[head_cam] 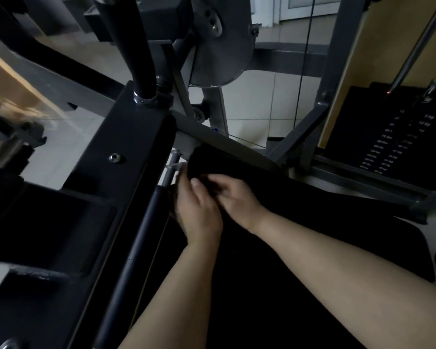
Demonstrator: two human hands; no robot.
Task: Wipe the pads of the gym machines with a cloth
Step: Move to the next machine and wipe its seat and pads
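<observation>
A black cloth lies bunched at the far end of a black seat pad of a gym machine. My left hand and my right hand meet over the near edge of the cloth, fingers curled into it. The cloth and the pad are both dark, so where one ends is hard to tell. To the left of the hands runs a long black pad on a dark steel arm.
Grey steel frame bars cross just behind the cloth. A weight stack stands at the right with a cable beside it. A round metal cam plate hangs above. Pale tiled floor shows beyond.
</observation>
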